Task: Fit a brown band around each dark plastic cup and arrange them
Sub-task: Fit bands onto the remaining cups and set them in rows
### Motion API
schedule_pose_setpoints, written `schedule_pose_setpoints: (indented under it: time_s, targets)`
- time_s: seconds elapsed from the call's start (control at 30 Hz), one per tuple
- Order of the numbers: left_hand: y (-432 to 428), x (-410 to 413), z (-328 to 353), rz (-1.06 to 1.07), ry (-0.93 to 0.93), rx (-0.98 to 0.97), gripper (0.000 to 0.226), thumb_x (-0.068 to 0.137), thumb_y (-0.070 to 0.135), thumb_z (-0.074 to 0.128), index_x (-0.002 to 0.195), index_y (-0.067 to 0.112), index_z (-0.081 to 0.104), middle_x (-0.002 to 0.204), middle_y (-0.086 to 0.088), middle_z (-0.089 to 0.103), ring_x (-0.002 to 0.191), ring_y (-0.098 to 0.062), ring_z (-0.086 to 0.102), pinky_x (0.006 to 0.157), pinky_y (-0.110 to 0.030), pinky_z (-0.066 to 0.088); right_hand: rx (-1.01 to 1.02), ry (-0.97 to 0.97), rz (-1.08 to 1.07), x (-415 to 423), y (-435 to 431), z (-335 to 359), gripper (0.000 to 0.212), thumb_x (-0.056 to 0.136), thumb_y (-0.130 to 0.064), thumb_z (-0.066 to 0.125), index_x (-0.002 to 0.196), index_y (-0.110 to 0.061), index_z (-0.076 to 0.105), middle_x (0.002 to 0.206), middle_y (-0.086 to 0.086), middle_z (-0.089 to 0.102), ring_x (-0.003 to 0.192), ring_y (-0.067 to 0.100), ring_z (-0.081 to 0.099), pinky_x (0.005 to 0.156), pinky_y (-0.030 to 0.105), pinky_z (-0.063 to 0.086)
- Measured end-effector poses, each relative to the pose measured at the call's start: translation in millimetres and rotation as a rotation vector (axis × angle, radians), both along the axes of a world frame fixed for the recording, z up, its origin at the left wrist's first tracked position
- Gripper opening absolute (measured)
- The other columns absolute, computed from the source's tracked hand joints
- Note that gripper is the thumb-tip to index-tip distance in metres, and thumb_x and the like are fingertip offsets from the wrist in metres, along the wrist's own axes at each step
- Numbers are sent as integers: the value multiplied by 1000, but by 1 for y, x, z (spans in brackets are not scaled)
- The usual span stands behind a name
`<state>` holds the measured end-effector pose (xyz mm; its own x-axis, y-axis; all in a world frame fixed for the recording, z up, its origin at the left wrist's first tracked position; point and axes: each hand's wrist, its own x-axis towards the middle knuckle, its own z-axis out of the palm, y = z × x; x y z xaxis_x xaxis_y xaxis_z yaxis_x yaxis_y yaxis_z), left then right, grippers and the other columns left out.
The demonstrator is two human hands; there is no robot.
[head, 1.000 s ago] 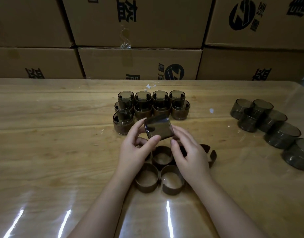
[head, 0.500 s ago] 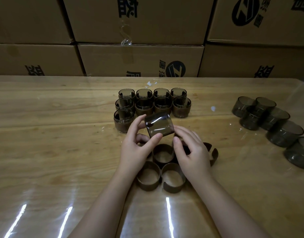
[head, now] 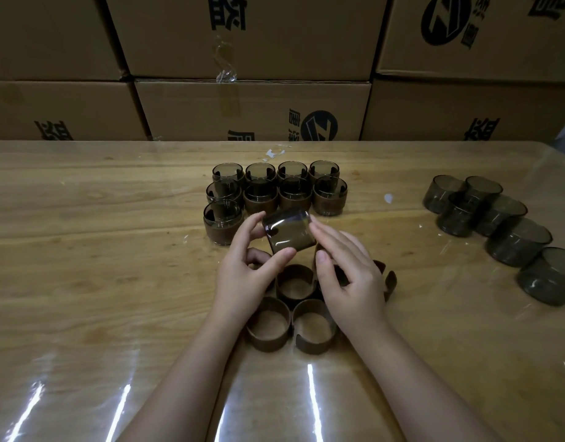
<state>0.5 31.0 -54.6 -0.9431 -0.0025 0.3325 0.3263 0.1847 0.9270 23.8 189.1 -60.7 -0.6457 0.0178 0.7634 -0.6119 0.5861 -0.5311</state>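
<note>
Left grip [head: 242, 275] pinches tilted dark cup [head: 289, 232], right grip [head: 351, 275] spread, fingertips touching cup's right side, loose brown bands [head: 295, 282] on bench [head: 115, 250] just beneath, nearer right grip.

banded cups [head: 329, 199] block ahead; loose bands [head: 268, 338] crowd centre; bare cups [head: 517, 244] right; left tabletop [head: 83, 250] free

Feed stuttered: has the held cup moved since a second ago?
No. The held cup stays just right of the front-left banded cup, in the left hand.
</note>
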Motion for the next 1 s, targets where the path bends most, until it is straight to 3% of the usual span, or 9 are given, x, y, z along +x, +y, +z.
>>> schedule_pose_setpoints:
  time_s: [0.13, 0.3, 0.4, 0.63, 0.7, 0.87, 1.0]
  targets:
    - [0, -2, -2, -19, 11, -4, 63, 65, 46, 72, 122, 52, 45, 119, 7, 60, 75, -25, 68, 84, -40, 57, 66, -86, 12, 0, -3, 1, 44, 96, -23, 45, 139, -14, 47, 145, -4, 47, 136, 13, 41, 110, 32, 39]
    - [-3, -3, -5, -45, 50, -54, 67, 66, 48, 71, 127, 53, 43, 122, 14, 57, 69, -3, 64, 77, -18, 50, 113, -236, 14, 1, -3, 3, 54, 96, -35, 41, 149, -26, 31, 155, -17, 28, 144, 5, 25, 116, 22, 21]
    - [-4, -4, -5, -75, 59, -66, 69, 67, 45, 73, 129, 52, 43, 122, 21, 55, 67, -1, 61, 77, -21, 51, 79, -241, 22, 1, -3, 4, 54, 96, -35, 41, 149, -23, 32, 154, -16, 28, 144, 5, 26, 117, 32, 26]
    - [-5, -2, -4, -177, 63, -110, 73, 67, 37, 82, 129, 53, 45, 125, 20, 56, 76, -8, 64, 78, -26, 54, -48, -350, 65, 2, -3, 8, 60, 94, -48, 38, 149, -27, 27, 154, -10, 33, 141, 2, 28, 115, 40, 33]
    - [-6, -2, -3, -192, 69, -110, 74, 66, 40, 82, 128, 55, 45, 124, 24, 55, 77, -4, 64, 77, -22, 53, -49, -384, 63, 2, -3, 9, 62, 93, -53, 36, 149, -30, 25, 153, -9, 34, 141, 5, 29, 114, 42, 33]
    - [-4, 0, -1, -201, 61, -118, 72, 60, 53, 75, 124, 65, 43, 122, 32, 55, 80, 0, 63, 82, -23, 52, -51, -501, 21, 2, -1, 10, 78, 84, -69, 30, 151, -30, 20, 151, -8, 34, 138, 7, 32, 109, 33, 34]
    - [-4, -1, -2, -188, 62, -99, 74, 62, 47, 77, 128, 56, 44, 121, 35, 55, 79, 0, 62, 80, -18, 51, -47, -536, 11, 0, -1, 11, 84, 81, -73, 28, 152, -27, 22, 148, -9, 36, 136, 8, 33, 105, 27, 30]
